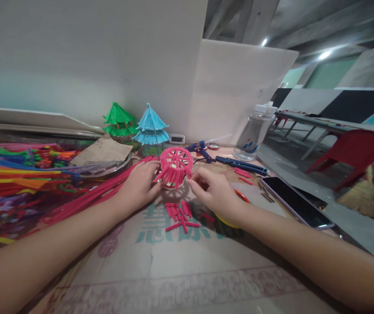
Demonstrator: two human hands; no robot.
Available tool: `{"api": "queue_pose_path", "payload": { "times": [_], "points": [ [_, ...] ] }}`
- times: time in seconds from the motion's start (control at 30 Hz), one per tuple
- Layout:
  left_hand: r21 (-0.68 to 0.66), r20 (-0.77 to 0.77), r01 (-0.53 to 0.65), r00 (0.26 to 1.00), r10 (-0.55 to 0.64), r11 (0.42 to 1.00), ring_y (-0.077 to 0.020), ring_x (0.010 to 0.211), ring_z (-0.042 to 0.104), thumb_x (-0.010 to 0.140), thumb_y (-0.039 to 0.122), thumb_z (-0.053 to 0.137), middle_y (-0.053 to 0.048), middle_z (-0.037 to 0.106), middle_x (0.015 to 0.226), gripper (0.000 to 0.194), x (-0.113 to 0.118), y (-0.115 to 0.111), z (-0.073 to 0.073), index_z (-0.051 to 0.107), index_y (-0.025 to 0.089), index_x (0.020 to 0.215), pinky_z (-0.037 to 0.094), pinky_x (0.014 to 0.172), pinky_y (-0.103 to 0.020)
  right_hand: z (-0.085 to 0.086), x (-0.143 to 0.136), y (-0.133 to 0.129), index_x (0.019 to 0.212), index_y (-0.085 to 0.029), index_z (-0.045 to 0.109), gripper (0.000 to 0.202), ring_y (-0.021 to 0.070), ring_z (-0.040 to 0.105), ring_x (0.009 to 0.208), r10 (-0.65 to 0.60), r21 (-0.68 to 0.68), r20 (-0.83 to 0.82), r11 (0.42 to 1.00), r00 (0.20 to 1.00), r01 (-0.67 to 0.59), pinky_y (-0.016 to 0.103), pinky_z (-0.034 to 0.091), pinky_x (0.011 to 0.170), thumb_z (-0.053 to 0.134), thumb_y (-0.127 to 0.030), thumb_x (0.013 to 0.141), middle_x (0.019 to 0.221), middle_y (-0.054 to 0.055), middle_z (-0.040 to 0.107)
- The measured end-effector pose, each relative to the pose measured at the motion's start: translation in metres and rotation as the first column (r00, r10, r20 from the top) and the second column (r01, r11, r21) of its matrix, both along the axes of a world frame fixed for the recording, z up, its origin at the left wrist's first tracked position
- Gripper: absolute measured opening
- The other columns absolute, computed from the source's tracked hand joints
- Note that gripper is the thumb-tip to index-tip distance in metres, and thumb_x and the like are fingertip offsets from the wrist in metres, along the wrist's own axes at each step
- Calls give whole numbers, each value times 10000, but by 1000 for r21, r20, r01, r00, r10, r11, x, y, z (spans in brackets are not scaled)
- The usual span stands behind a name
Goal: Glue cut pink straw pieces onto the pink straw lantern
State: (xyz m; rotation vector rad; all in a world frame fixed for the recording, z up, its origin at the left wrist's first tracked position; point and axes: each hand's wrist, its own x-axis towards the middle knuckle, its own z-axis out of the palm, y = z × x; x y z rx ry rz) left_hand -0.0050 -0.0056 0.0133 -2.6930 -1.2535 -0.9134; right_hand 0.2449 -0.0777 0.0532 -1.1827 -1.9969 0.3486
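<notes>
A round pink pipe-cleaner frame point(176, 162) with spokes and a fringe of short strips is tilted toward me above the table. My left hand point(143, 182) grips its left side between thumb and fingers. At the right edge, my right hand point(210, 188) pinches a short pink strip at the fringe; the fingertips hide most of that strip. Several cut pink pipe-cleaner pieces point(180, 214) lie on the printed table covering just below the frame. Long pink pipe cleaners point(90, 198) run under and beside my left forearm.
Colourful pipe cleaners point(16, 183) fill the left side. Behind stand a green pagoda model point(118, 120), a blue one point(150, 124), a glue gun point(201, 150) and a water bottle point(252, 133). Pliers-like dark tool point(242, 165) and phone point(296, 201) lie at right.
</notes>
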Motion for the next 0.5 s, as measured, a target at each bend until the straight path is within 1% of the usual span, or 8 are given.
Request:
{"api": "queue_pose_path", "payload": {
  "times": [0.13, 0.27, 0.37, 0.5],
  "points": [
    [-3, 24, 16, 1000, -16, 1000, -358, 1241, 609, 942, 355, 543, -169, 658, 1296, 371, 1, -2, 1, 569, 174, 1265, 485, 1075, -545, 0, 2, 4, 789, -231, 552, 172, 129, 519, 579, -18, 13, 8, 1000, 1000, 18, 263, 357, 569, 576, -295, 946, 656, -31, 606],
    [1, 21, 7, 1000, -7, 1000, -354, 1228, 616, 948, 357, 531, -173, 664, 1283, 368, 2, -4, 3, 571, 166, 1260, 487, 1075, -538, -1, 4, 6, 777, -230, 544, 171, 135, 522, 597, -39, 28, 20, 999, 999, 38, 272, 357, 580, 577, -281, 937, 667, -24, 606],
    [11, 11, 6, 1000, -6, 1000, -359, 1251, 606, 948, 363, 531, -180, 659, 1304, 383, 2, -4, 3, 570, 160, 1269, 475, 1093, -544, -2, 4, 6, 779, -230, 546, 176, 135, 524, 595, -43, 22, 23, 999, 999, 42, 273, 356, 583, 582, -289, 941, 670, -25, 604],
    [18, 7, 21, 1000, -21, 1000, -355, 1286, 590, 949, 371, 538, -166, 651, 1339, 403, 1, -3, 2, 561, 181, 1304, 459, 1115, -549, -1, 3, 7, 778, -231, 537, 193, 134, 517, 590, -51, 11, 31, 999, 998, 51, 270, 339, 579, 580, -297, 954, 668, -28, 597]
  ]
}}
